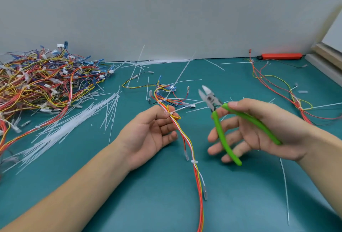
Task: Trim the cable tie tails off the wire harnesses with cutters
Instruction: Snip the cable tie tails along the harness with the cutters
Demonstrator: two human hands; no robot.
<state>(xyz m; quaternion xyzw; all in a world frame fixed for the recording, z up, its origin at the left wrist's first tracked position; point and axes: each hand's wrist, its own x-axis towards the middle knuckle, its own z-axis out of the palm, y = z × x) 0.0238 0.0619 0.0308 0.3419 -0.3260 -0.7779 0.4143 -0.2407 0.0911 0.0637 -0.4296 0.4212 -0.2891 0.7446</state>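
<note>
At frame center, the left hand [153,131] pinches the harness [185,139]; its tie tail [182,108] points right toward the open cutters [209,96], gripped in the right hand [259,129].

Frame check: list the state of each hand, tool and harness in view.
left hand: palm up, fingertips pinching the harness at a tie
right hand: gripping the cutters' handles
cutters: blades open, clear of any tie
harness: held, tie tail untrimmed
harness pile: heaped at left
loose ties: scattered on mat
</note>
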